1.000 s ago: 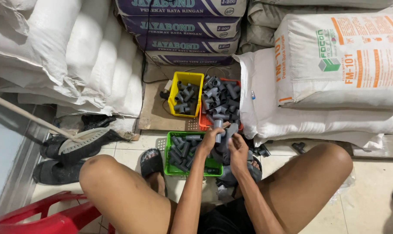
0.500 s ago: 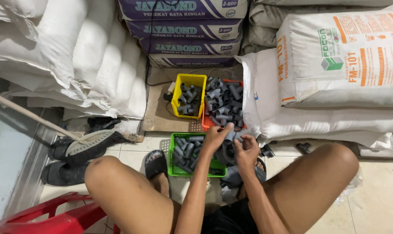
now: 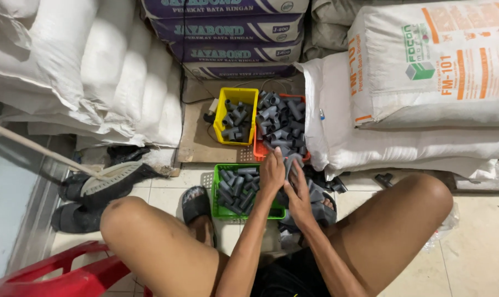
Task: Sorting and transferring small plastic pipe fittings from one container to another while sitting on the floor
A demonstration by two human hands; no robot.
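Observation:
My left hand (image 3: 271,175) and my right hand (image 3: 299,193) meet over the right end of a green basket (image 3: 223,213) of grey pipe fittings. Together they hold one grey pipe fitting (image 3: 291,161) between their fingertips. Beneath my right hand lies a loose heap of grey fittings (image 3: 317,192) on the floor tiles. Just beyond the hands stands an orange basket (image 3: 258,152) piled high with the same fittings. A yellow basket (image 3: 239,91) to its left is partly filled with them. My bare knees frame the baskets on both sides.
Stacked white sacks (image 3: 95,66) rise on the left, printed sacks (image 3: 425,71) on the right, purple-striped bags (image 3: 227,33) behind. Dark sandals (image 3: 90,187) lie at left, a red plastic stool (image 3: 56,275) at bottom left, a flat cardboard sheet (image 3: 197,137) under the yellow basket.
My hands have drawn closer together around the grey fitting, a little nearer the orange basket. The baskets have not moved.

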